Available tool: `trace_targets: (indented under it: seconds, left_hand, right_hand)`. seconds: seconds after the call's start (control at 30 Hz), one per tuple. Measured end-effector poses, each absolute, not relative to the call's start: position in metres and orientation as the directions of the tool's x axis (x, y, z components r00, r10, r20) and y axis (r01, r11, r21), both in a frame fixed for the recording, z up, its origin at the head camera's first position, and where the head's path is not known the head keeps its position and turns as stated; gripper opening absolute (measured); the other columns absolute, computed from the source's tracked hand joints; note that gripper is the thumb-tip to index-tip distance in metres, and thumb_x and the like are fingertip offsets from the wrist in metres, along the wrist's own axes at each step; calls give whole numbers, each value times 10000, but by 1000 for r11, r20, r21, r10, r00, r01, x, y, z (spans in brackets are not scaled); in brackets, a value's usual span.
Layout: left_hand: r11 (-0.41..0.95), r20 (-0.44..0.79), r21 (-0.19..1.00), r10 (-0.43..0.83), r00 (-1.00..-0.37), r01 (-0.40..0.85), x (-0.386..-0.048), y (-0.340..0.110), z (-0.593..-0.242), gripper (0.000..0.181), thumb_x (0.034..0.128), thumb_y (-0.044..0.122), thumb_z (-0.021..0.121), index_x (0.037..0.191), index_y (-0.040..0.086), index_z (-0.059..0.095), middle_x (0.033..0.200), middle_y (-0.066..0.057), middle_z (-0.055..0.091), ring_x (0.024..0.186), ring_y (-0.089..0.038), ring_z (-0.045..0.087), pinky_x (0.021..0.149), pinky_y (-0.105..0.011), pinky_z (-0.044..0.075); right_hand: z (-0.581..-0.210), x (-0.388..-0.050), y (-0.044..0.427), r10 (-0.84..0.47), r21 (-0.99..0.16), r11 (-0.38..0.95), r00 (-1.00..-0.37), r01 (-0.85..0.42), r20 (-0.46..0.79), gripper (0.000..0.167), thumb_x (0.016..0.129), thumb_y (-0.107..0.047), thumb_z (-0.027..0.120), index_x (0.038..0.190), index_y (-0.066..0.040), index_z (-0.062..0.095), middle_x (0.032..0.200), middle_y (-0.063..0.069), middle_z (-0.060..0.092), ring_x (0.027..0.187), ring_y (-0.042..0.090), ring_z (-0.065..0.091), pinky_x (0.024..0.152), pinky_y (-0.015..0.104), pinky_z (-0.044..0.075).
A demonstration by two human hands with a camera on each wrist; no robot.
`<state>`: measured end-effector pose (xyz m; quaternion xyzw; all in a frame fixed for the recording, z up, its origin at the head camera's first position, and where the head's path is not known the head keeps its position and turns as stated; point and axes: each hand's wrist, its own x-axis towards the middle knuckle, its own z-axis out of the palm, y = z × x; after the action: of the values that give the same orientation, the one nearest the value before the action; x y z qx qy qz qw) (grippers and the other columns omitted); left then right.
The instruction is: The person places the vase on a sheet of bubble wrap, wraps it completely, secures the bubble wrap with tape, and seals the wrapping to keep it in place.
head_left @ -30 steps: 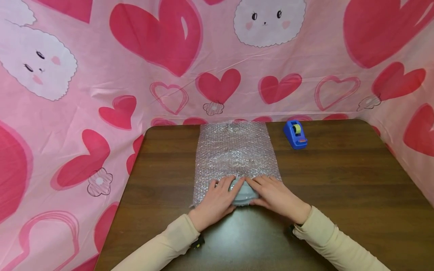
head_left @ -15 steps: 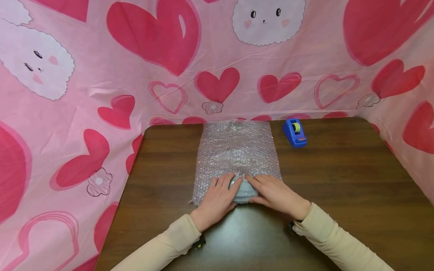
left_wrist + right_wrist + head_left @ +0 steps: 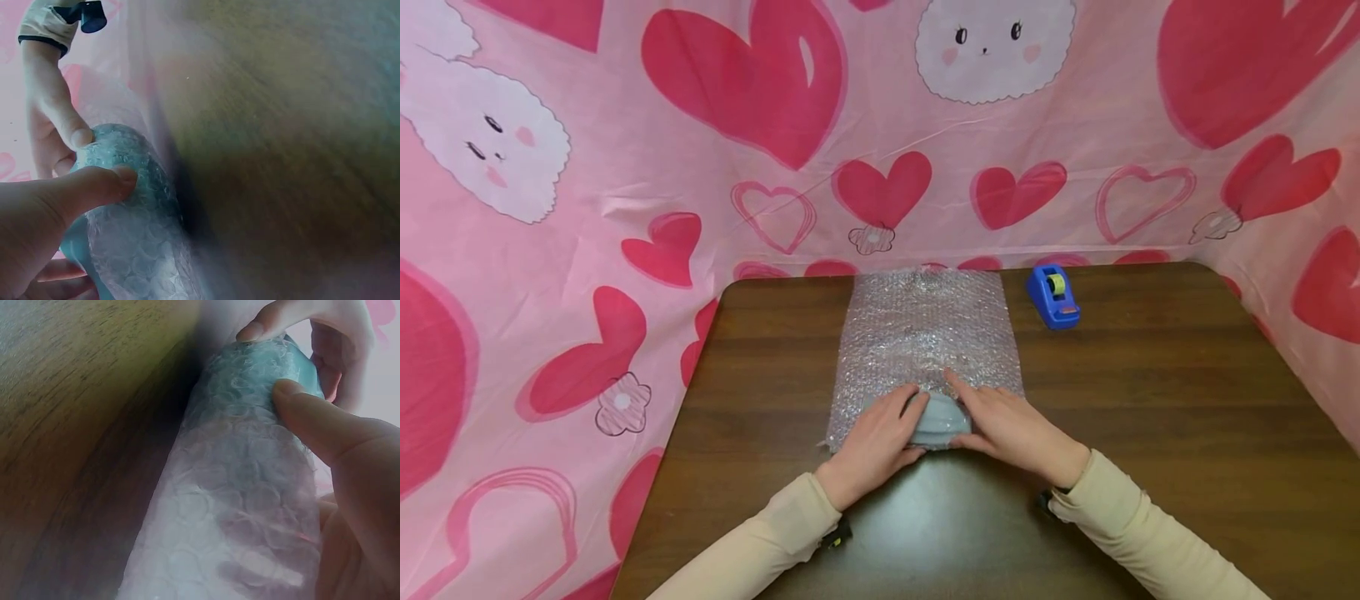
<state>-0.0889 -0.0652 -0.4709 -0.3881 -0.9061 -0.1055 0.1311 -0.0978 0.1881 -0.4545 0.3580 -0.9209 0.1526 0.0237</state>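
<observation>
Brown table (image 3: 1165, 408) | pink heart-print cloth (image 3: 955, 133) behind | left hand (image 3: 874, 440), right hand (image 3: 1018, 429): part-curled, gripping bluish object (image 3: 942, 419), bubble wrap (image 3: 925, 325)

The head view is evenly lit, with glare whitening the wooden tabletop (image 3: 917, 533) at six o'clock and bubble wrap (image 3: 925, 333) glittering; both wrist views are hazier, dark shadow edging the bubble wrap.

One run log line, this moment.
left hand: holds bubble wrap | right hand: holds bubble wrap | blue item: partly covered | tape dispenser: on table
</observation>
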Motion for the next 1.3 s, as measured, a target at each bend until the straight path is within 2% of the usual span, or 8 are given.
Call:
trace_targets:
  seconds: [0.13, 0.33, 0.57, 0.73, 0.9, 1.1, 1.2, 1.3]
  left_hand:
    - [668, 325, 89, 682, -655, 739, -90, -65, -470, 797, 832, 352, 895, 1440, 1, 518, 1375, -163, 595, 1208, -285, 634, 1008, -402, 542]
    - [663, 309, 138, 677, -668, 736, -91, -65, -466, 782, 842, 341, 888, 1439, -11, 525, 1392, -174, 612, 1224, -291, 650, 986, -387, 559]
    - [637, 325, 223, 665, -673, 738, -99, -65, -464, 767, 813, 313, 914, 1408, -20, 563, 1347, -166, 641, 1130, -275, 692, 889, -375, 595]
    - [628, 296, 278, 664, -687, 727, -104, -65, -462, 775, 811, 286, 913, 1416, -40, 555, 1345, -176, 647, 1101, -269, 701, 881, -373, 595]
    - [617, 260, 350, 659, -706, 705, -111, -64, -457, 741, 808, 251, 916, 1391, -47, 569, 1322, -168, 663, 1065, -250, 702, 873, -373, 588]
    - [618, 236, 384, 652, -720, 686, -117, -64, -453, 704, 808, 242, 908, 1358, -51, 580, 1269, -153, 677, 980, -241, 706, 830, -374, 594]
    - [622, 206, 408, 651, -731, 669, -117, -64, -452, 688, 823, 244, 896, 1360, -46, 579, 1263, -141, 674, 957, -221, 699, 813, -364, 596]
    - [615, 189, 428, 655, -731, 662, -117, -64, -452, 662, 827, 244, 893, 1342, -42, 591, 1240, -140, 683, 951, -212, 691, 811, -365, 593]
  right_hand:
    - [-455, -98, 190, -643, -263, 700, -746, -664, 172, 991, 898, -389, 820, 1593, 23, 247, 1078, 65, 741, 939, 226, 709, 909, 517, 558]
    - [-452, -95, 189, -646, -221, 699, -734, -680, 212, 843, 926, -361, 798, 1546, 16, 368, 1097, 111, 729, 961, 258, 703, 866, 500, 568]
    - [-447, -88, 181, -636, -124, 722, -723, -681, 270, 786, 921, -381, 800, 1507, 25, 466, 1281, 169, 667, 1119, 333, 663, 924, 529, 549]
    - [-450, -79, 173, -641, -99, 710, -698, -697, 318, 785, 919, -413, 793, 1490, 28, 484, 1393, 187, 589, 1213, 350, 598, 1006, 547, 503]
    - [-457, -66, 161, -639, -56, 714, -682, -698, 357, 905, 855, -410, 850, 1508, 63, 439, 1467, 247, 518, 1355, 409, 507, 1088, 617, 428]
    - [-469, -56, 153, -581, 6, 797, -764, -604, 280, 1075, 767, -394, 924, 1551, 78, 359, 1571, 323, 390, 1465, 472, 385, 1121, 668, 366]
    - [-477, -56, 150, -579, 53, 808, -774, -587, 255, 971, 835, -300, 877, 1570, 52, 350, 1599, 317, 359, 1491, 465, 350, 1137, 666, 343]
    - [-484, -59, 148, -587, 97, 805, -761, -585, 276, 718, 962, -159, 690, 1565, 53, 362, 1593, 317, 371, 1487, 459, 363, 1134, 661, 350]
